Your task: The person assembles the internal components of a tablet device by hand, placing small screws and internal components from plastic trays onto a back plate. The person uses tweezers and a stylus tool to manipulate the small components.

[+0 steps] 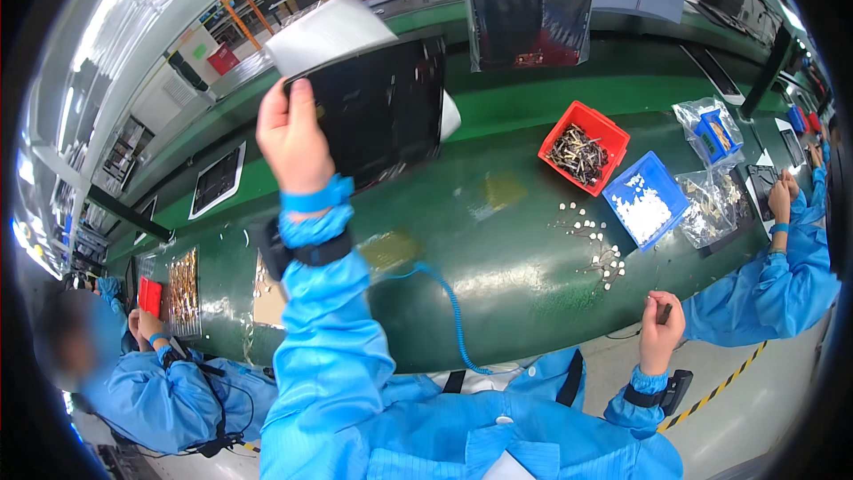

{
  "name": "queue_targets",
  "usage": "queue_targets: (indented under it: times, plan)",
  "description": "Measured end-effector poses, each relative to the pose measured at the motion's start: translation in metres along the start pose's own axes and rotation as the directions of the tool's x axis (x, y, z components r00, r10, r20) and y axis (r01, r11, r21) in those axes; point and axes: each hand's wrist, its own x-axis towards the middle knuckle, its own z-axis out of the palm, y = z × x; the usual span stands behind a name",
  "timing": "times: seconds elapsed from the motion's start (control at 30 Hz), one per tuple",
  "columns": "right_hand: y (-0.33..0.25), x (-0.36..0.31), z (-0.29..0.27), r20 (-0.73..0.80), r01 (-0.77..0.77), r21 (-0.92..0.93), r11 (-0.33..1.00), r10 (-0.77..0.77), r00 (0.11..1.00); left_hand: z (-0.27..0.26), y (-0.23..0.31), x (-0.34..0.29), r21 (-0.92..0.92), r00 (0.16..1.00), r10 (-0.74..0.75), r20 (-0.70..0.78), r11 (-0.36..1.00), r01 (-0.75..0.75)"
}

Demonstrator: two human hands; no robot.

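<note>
Black rectangular panel (382, 111) hangs pinched in left hand (298, 138), right hand (661, 331) gripping dark stub (665, 313)

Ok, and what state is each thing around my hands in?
Black flat rectangular panel: raised, tilted, in the left hand
Right hand: fingers closed around a small dark piece
Red plastic bin: open, holding small metallic parts
Blue plastic bin: open, holding white pieces
White-headed thin parts: loose, scattered
Blue coiled cord: curved

Black panel (382, 116), green worktop (524, 253), red bin (611, 135), blue bin (665, 180), yellow-black striped tape (713, 388)
</note>
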Motion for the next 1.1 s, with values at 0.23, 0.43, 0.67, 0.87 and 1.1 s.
queue_targets:
  times: [0.23,0.43,0.67,0.87,1.1]
  plan:
    - [-0.005,-0.004,0.006,-0.003,-0.137,0.2,0.97,0.14,0.99,-0.104,0.117,-0.01,-0.075,0.748,-0.279,0.602,0.913,0.401]
    - [-0.023,-0.004,0.015,0.009,-0.151,0.27,0.951,0.154,0.988,-0.047,0.066,-0.057,0.349,0.232,-0.494,0.838,0.813,0.467]
    - [-0.059,-0.021,0.041,0.301,-0.32,0.211,0.924,0.25,0.92,0.023,-0.043,-0.173,0.578,0.08,-0.583,0.808,0.812,0.085]
    - [-0.069,-0.056,0.086,0.655,-0.402,0.077,0.912,0.258,0.71,0.029,-0.039,-0.196,0.616,0.373,-0.558,0.741,0.787,-0.047]
    - [-0.086,-0.062,0.11,0.836,-0.037,-0.147,0.988,0.145,0.53,0.019,-0.037,-0.206,0.604,0.453,-0.535,0.714,0.797,-0.011]
